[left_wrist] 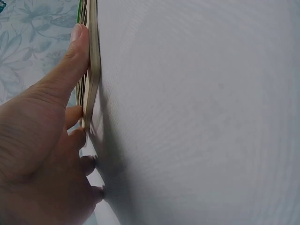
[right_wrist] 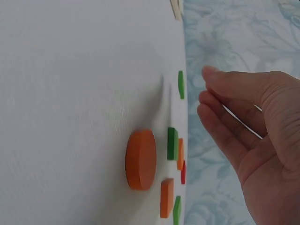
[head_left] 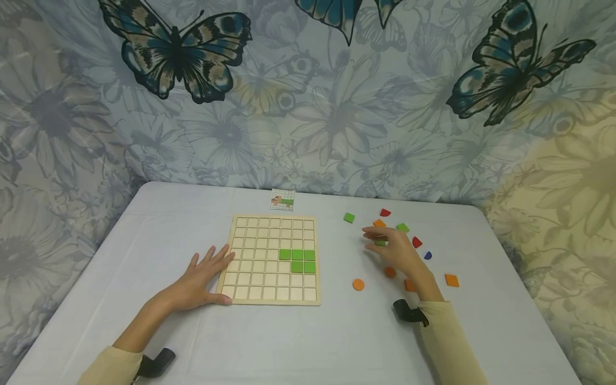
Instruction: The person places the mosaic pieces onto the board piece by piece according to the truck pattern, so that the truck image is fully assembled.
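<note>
A wooden grid board (head_left: 255,299) lies on the table, with several green square tiles (head_left: 297,255) set in cells at its right side. My left hand (head_left: 197,286), fingers spread, rests on the board's left edge, its thumb at the near corner. In the left wrist view, the thumb lies along the board's rim (left_wrist: 93,47). Over the loose pieces hovers my right hand (head_left: 397,251), fingers loosely bent and nothing held. A green square (head_left: 380,243) shows partly below its fingers. In the right wrist view, an orange disc (right_wrist: 140,160) is on the table, apart from the hand.
Beyond the board lies a small pattern card (head_left: 282,200). Scattered on the right are another orange disc (head_left: 358,284), an orange square (head_left: 452,280), red wedges (head_left: 417,242), a blue half-round piece (head_left: 428,255) and a green square (head_left: 349,217). A patterned cloth (head_left: 332,128) hangs behind.
</note>
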### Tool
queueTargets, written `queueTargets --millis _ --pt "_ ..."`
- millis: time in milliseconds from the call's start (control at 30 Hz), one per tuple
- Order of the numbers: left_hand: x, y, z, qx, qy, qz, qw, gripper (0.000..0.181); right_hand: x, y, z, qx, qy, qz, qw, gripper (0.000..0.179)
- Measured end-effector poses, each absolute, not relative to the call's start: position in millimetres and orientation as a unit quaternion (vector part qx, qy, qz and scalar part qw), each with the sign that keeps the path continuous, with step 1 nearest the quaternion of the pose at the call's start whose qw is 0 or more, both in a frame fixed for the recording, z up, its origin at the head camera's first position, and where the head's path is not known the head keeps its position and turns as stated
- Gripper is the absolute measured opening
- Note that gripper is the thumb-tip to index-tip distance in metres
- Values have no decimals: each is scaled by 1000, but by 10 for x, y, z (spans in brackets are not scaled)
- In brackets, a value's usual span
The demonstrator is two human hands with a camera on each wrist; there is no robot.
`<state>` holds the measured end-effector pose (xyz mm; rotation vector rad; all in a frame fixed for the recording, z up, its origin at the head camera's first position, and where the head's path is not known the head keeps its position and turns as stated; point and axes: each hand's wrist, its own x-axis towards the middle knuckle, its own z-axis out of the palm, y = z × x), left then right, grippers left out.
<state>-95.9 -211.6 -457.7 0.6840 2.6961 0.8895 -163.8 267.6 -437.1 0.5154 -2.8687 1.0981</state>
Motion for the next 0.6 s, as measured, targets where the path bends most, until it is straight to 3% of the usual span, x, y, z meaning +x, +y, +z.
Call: queueTargets --millis 267,600 --pt "-972 -2132 -4612 225 918 304 121 105 -1691 2847 -4375 158 -924 346 26 38" --pt "-969 -2118 -4610 223 921 298 117 106 -1660 3062 -4395 109 -935 336 -7 41"
